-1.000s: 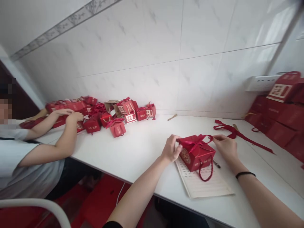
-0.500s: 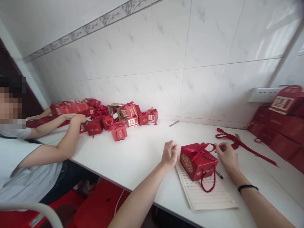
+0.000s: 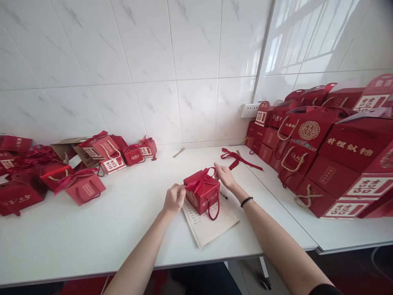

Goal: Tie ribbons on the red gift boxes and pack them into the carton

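A red gift box (image 3: 201,196) with gold print and a twisted cord handle (image 3: 214,209) stands upright on a sheet of lined paper (image 3: 211,231). Across its top runs a red satin ribbon (image 3: 201,181) tied in a bow. My left hand (image 3: 174,199) is closed at the box's left edge, its fingertips at the ribbon's left end. On the other side, my right hand (image 3: 225,176) pinches the ribbon's loop at the top right corner. A dark pen (image 3: 224,196) lies partly hidden behind the box.
Finished-looking red boxes (image 3: 86,188) crowd the table's left side. A tall stack of red boxes (image 3: 325,164) fills the right side. Loose red ribbon (image 3: 235,159) and a thin tan strip (image 3: 178,153) lie near the wall, below a white power strip (image 3: 250,110).
My view has swung to the right, so the person at the left is out of sight. My left hand has come closer to the box; the right stays at the ribbon.
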### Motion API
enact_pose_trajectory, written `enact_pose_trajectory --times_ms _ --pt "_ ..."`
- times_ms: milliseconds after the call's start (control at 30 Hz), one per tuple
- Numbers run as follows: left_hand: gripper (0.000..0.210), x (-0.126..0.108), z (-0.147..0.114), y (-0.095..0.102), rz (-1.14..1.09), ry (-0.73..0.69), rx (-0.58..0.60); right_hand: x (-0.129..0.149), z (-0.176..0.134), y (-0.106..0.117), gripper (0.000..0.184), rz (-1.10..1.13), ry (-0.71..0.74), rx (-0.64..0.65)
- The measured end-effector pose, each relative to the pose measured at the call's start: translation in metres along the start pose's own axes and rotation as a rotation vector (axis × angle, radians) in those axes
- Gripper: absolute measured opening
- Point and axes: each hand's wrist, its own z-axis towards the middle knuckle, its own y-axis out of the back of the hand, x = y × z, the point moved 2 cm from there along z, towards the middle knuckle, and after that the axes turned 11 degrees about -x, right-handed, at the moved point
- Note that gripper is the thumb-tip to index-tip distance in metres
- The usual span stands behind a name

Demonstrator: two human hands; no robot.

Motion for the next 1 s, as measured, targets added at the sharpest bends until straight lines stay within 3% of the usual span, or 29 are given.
enact_pose_trajectory --times_ms 167,300,433,500,600,733,867,1000 --pt "0.042 -0.003 0.001 -0.001 -0.003 -0.016 0.047 0.011 -0.006 -0.012 0.058 0.089 0.061 0.189" --pt "0.049 0.0 0.003 -0.001 -0.077 0.017 0.049 0.013 -0.008 -0.013 0.044 0.101 0.039 0.162" --pt "0.063 0.007 0.007 -0.001 -0.246 0.072 -0.099 0.022 -0.014 -0.015 0.027 0.154 0.028 0.128" --pt "0.069 0.009 0.008 0.0 -0.322 0.096 -0.134 0.029 -0.017 -0.018 0.028 0.285 0.039 0.121" --pt "0.069 0.008 0.009 0.0 -0.339 0.114 -0.089 0.035 -0.021 -0.021 0.032 0.425 0.069 0.12" --pt "0.058 0.007 0.01 -0.001 -0.289 0.129 -0.063 0.029 -0.019 -0.021 0.034 0.362 0.0 0.116" --pt "0.048 0.01 0.01 -0.003 -0.334 0.23 -0.09 0.027 -0.019 -0.019 0.04 0.462 -0.143 0.144" --pt "0.043 0.008 0.011 -0.004 -0.349 0.258 -0.088 0.034 -0.022 -0.017 0.044 0.372 -0.077 0.169"
